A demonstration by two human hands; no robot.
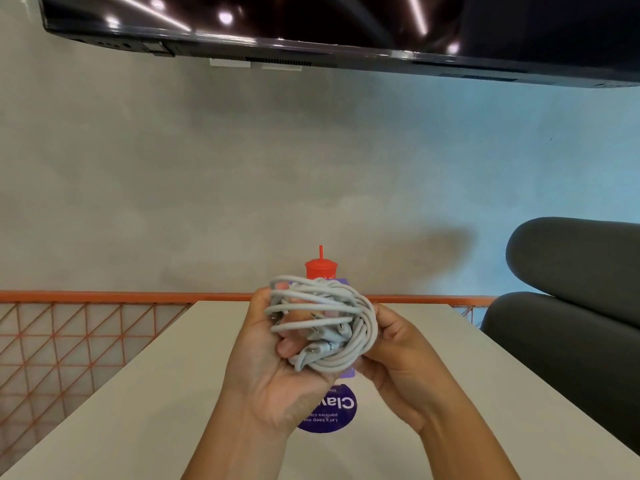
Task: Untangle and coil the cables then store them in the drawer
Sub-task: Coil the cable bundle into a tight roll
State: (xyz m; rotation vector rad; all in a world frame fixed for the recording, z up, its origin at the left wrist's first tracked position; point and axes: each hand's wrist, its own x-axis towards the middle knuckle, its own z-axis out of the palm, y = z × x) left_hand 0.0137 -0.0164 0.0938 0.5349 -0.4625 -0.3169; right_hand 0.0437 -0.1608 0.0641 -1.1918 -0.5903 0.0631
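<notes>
A bundle of light grey cables [323, 323] is wound into a loose, tangled ball held above the white table [145, 393]. My left hand [266, 362] cups it from the left and below, with fingers curled through the loops. My right hand [398, 344] grips the bundle's right side. Several plug ends show near the middle of the bundle. No drawer is in view.
A red cup with a straw [321, 268] stands at the table's far edge, behind the cables. A round purple sticker [334, 412] lies on the table under my hands. An orange wire rack [69, 337] runs left, a dark grey chair [571, 306] sits right, a screen [346, 26] hangs above.
</notes>
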